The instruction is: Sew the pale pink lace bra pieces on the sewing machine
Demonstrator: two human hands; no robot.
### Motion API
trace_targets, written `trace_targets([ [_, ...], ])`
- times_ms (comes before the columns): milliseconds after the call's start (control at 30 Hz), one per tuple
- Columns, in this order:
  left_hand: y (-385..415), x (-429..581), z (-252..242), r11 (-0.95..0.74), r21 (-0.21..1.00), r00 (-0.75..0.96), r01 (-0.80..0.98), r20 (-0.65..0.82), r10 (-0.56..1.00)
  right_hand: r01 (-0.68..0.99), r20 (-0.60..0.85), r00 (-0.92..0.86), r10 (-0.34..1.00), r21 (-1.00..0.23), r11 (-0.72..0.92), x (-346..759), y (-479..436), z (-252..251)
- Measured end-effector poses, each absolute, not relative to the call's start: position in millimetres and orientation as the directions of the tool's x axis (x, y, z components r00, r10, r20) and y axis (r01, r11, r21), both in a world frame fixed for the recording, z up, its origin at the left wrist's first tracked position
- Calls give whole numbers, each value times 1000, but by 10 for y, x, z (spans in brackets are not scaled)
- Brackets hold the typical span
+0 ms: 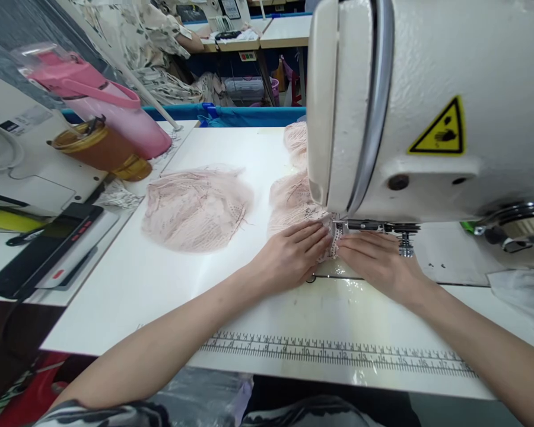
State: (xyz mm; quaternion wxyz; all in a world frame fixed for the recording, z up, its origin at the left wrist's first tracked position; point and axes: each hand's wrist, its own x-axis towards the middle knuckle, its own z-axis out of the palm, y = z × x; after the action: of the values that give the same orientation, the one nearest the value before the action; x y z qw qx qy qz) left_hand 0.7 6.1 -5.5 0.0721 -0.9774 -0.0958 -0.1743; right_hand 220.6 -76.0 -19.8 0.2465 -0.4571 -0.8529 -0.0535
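Both my hands rest on the white sewing table (160,284) in front of the white sewing machine (427,107). My left hand (291,255) lies palm down with fingers stretched out, pressing a piece of pale pink lace (293,198) flat. My right hand (378,261) lies beside it, its fingers flat on the lace edge just under the presser foot (338,228). The fingertips of both hands nearly meet at the needle area. The lace runs back behind the machine head.
A pile of pink lace pieces (196,207) lies to the left. Further left are a control panel (53,249), a pink bottle (102,101) and a brown cup (93,145). A printed ruler (338,353) runs along the front edge. Another person (151,41) sits at the back.
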Motion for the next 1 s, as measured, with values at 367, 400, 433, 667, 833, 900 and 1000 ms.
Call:
trace_targets([
  [367, 16, 23, -38, -960, -73, 930, 269, 279, 239, 875, 473, -393, 788, -71, 479, 2229, -758, -138],
  [400, 14, 26, -35, -960, -75, 929, 271, 281, 241, 881, 476, -381, 793, -74, 468, 2222, -756, -127],
  [433, 13, 28, -32, -959, -81, 929, 270, 284, 238, 883, 475, -370, 798, -87, 461, 2215, -755, -115],
  [667, 8, 52, -33, -948, -94, 920, 304, 287, 267, 906, 466, -171, 868, -271, 324, 2186, -762, -81],
  [833, 7, 73, -27, -938, -107, 917, 331, 270, 293, 844, 427, -188, 884, -390, 368, 2254, -732, -193],
  [900, 8, 81, -23, -934, -112, 916, 338, 268, 300, 832, 438, -178, 881, -412, 372, 2278, -707, -238],
  [1000, 5, 91, -25, -926, -110, 907, 361, 274, 321, 820, 457, -156, 876, -433, 373, 2293, -669, -296],
])
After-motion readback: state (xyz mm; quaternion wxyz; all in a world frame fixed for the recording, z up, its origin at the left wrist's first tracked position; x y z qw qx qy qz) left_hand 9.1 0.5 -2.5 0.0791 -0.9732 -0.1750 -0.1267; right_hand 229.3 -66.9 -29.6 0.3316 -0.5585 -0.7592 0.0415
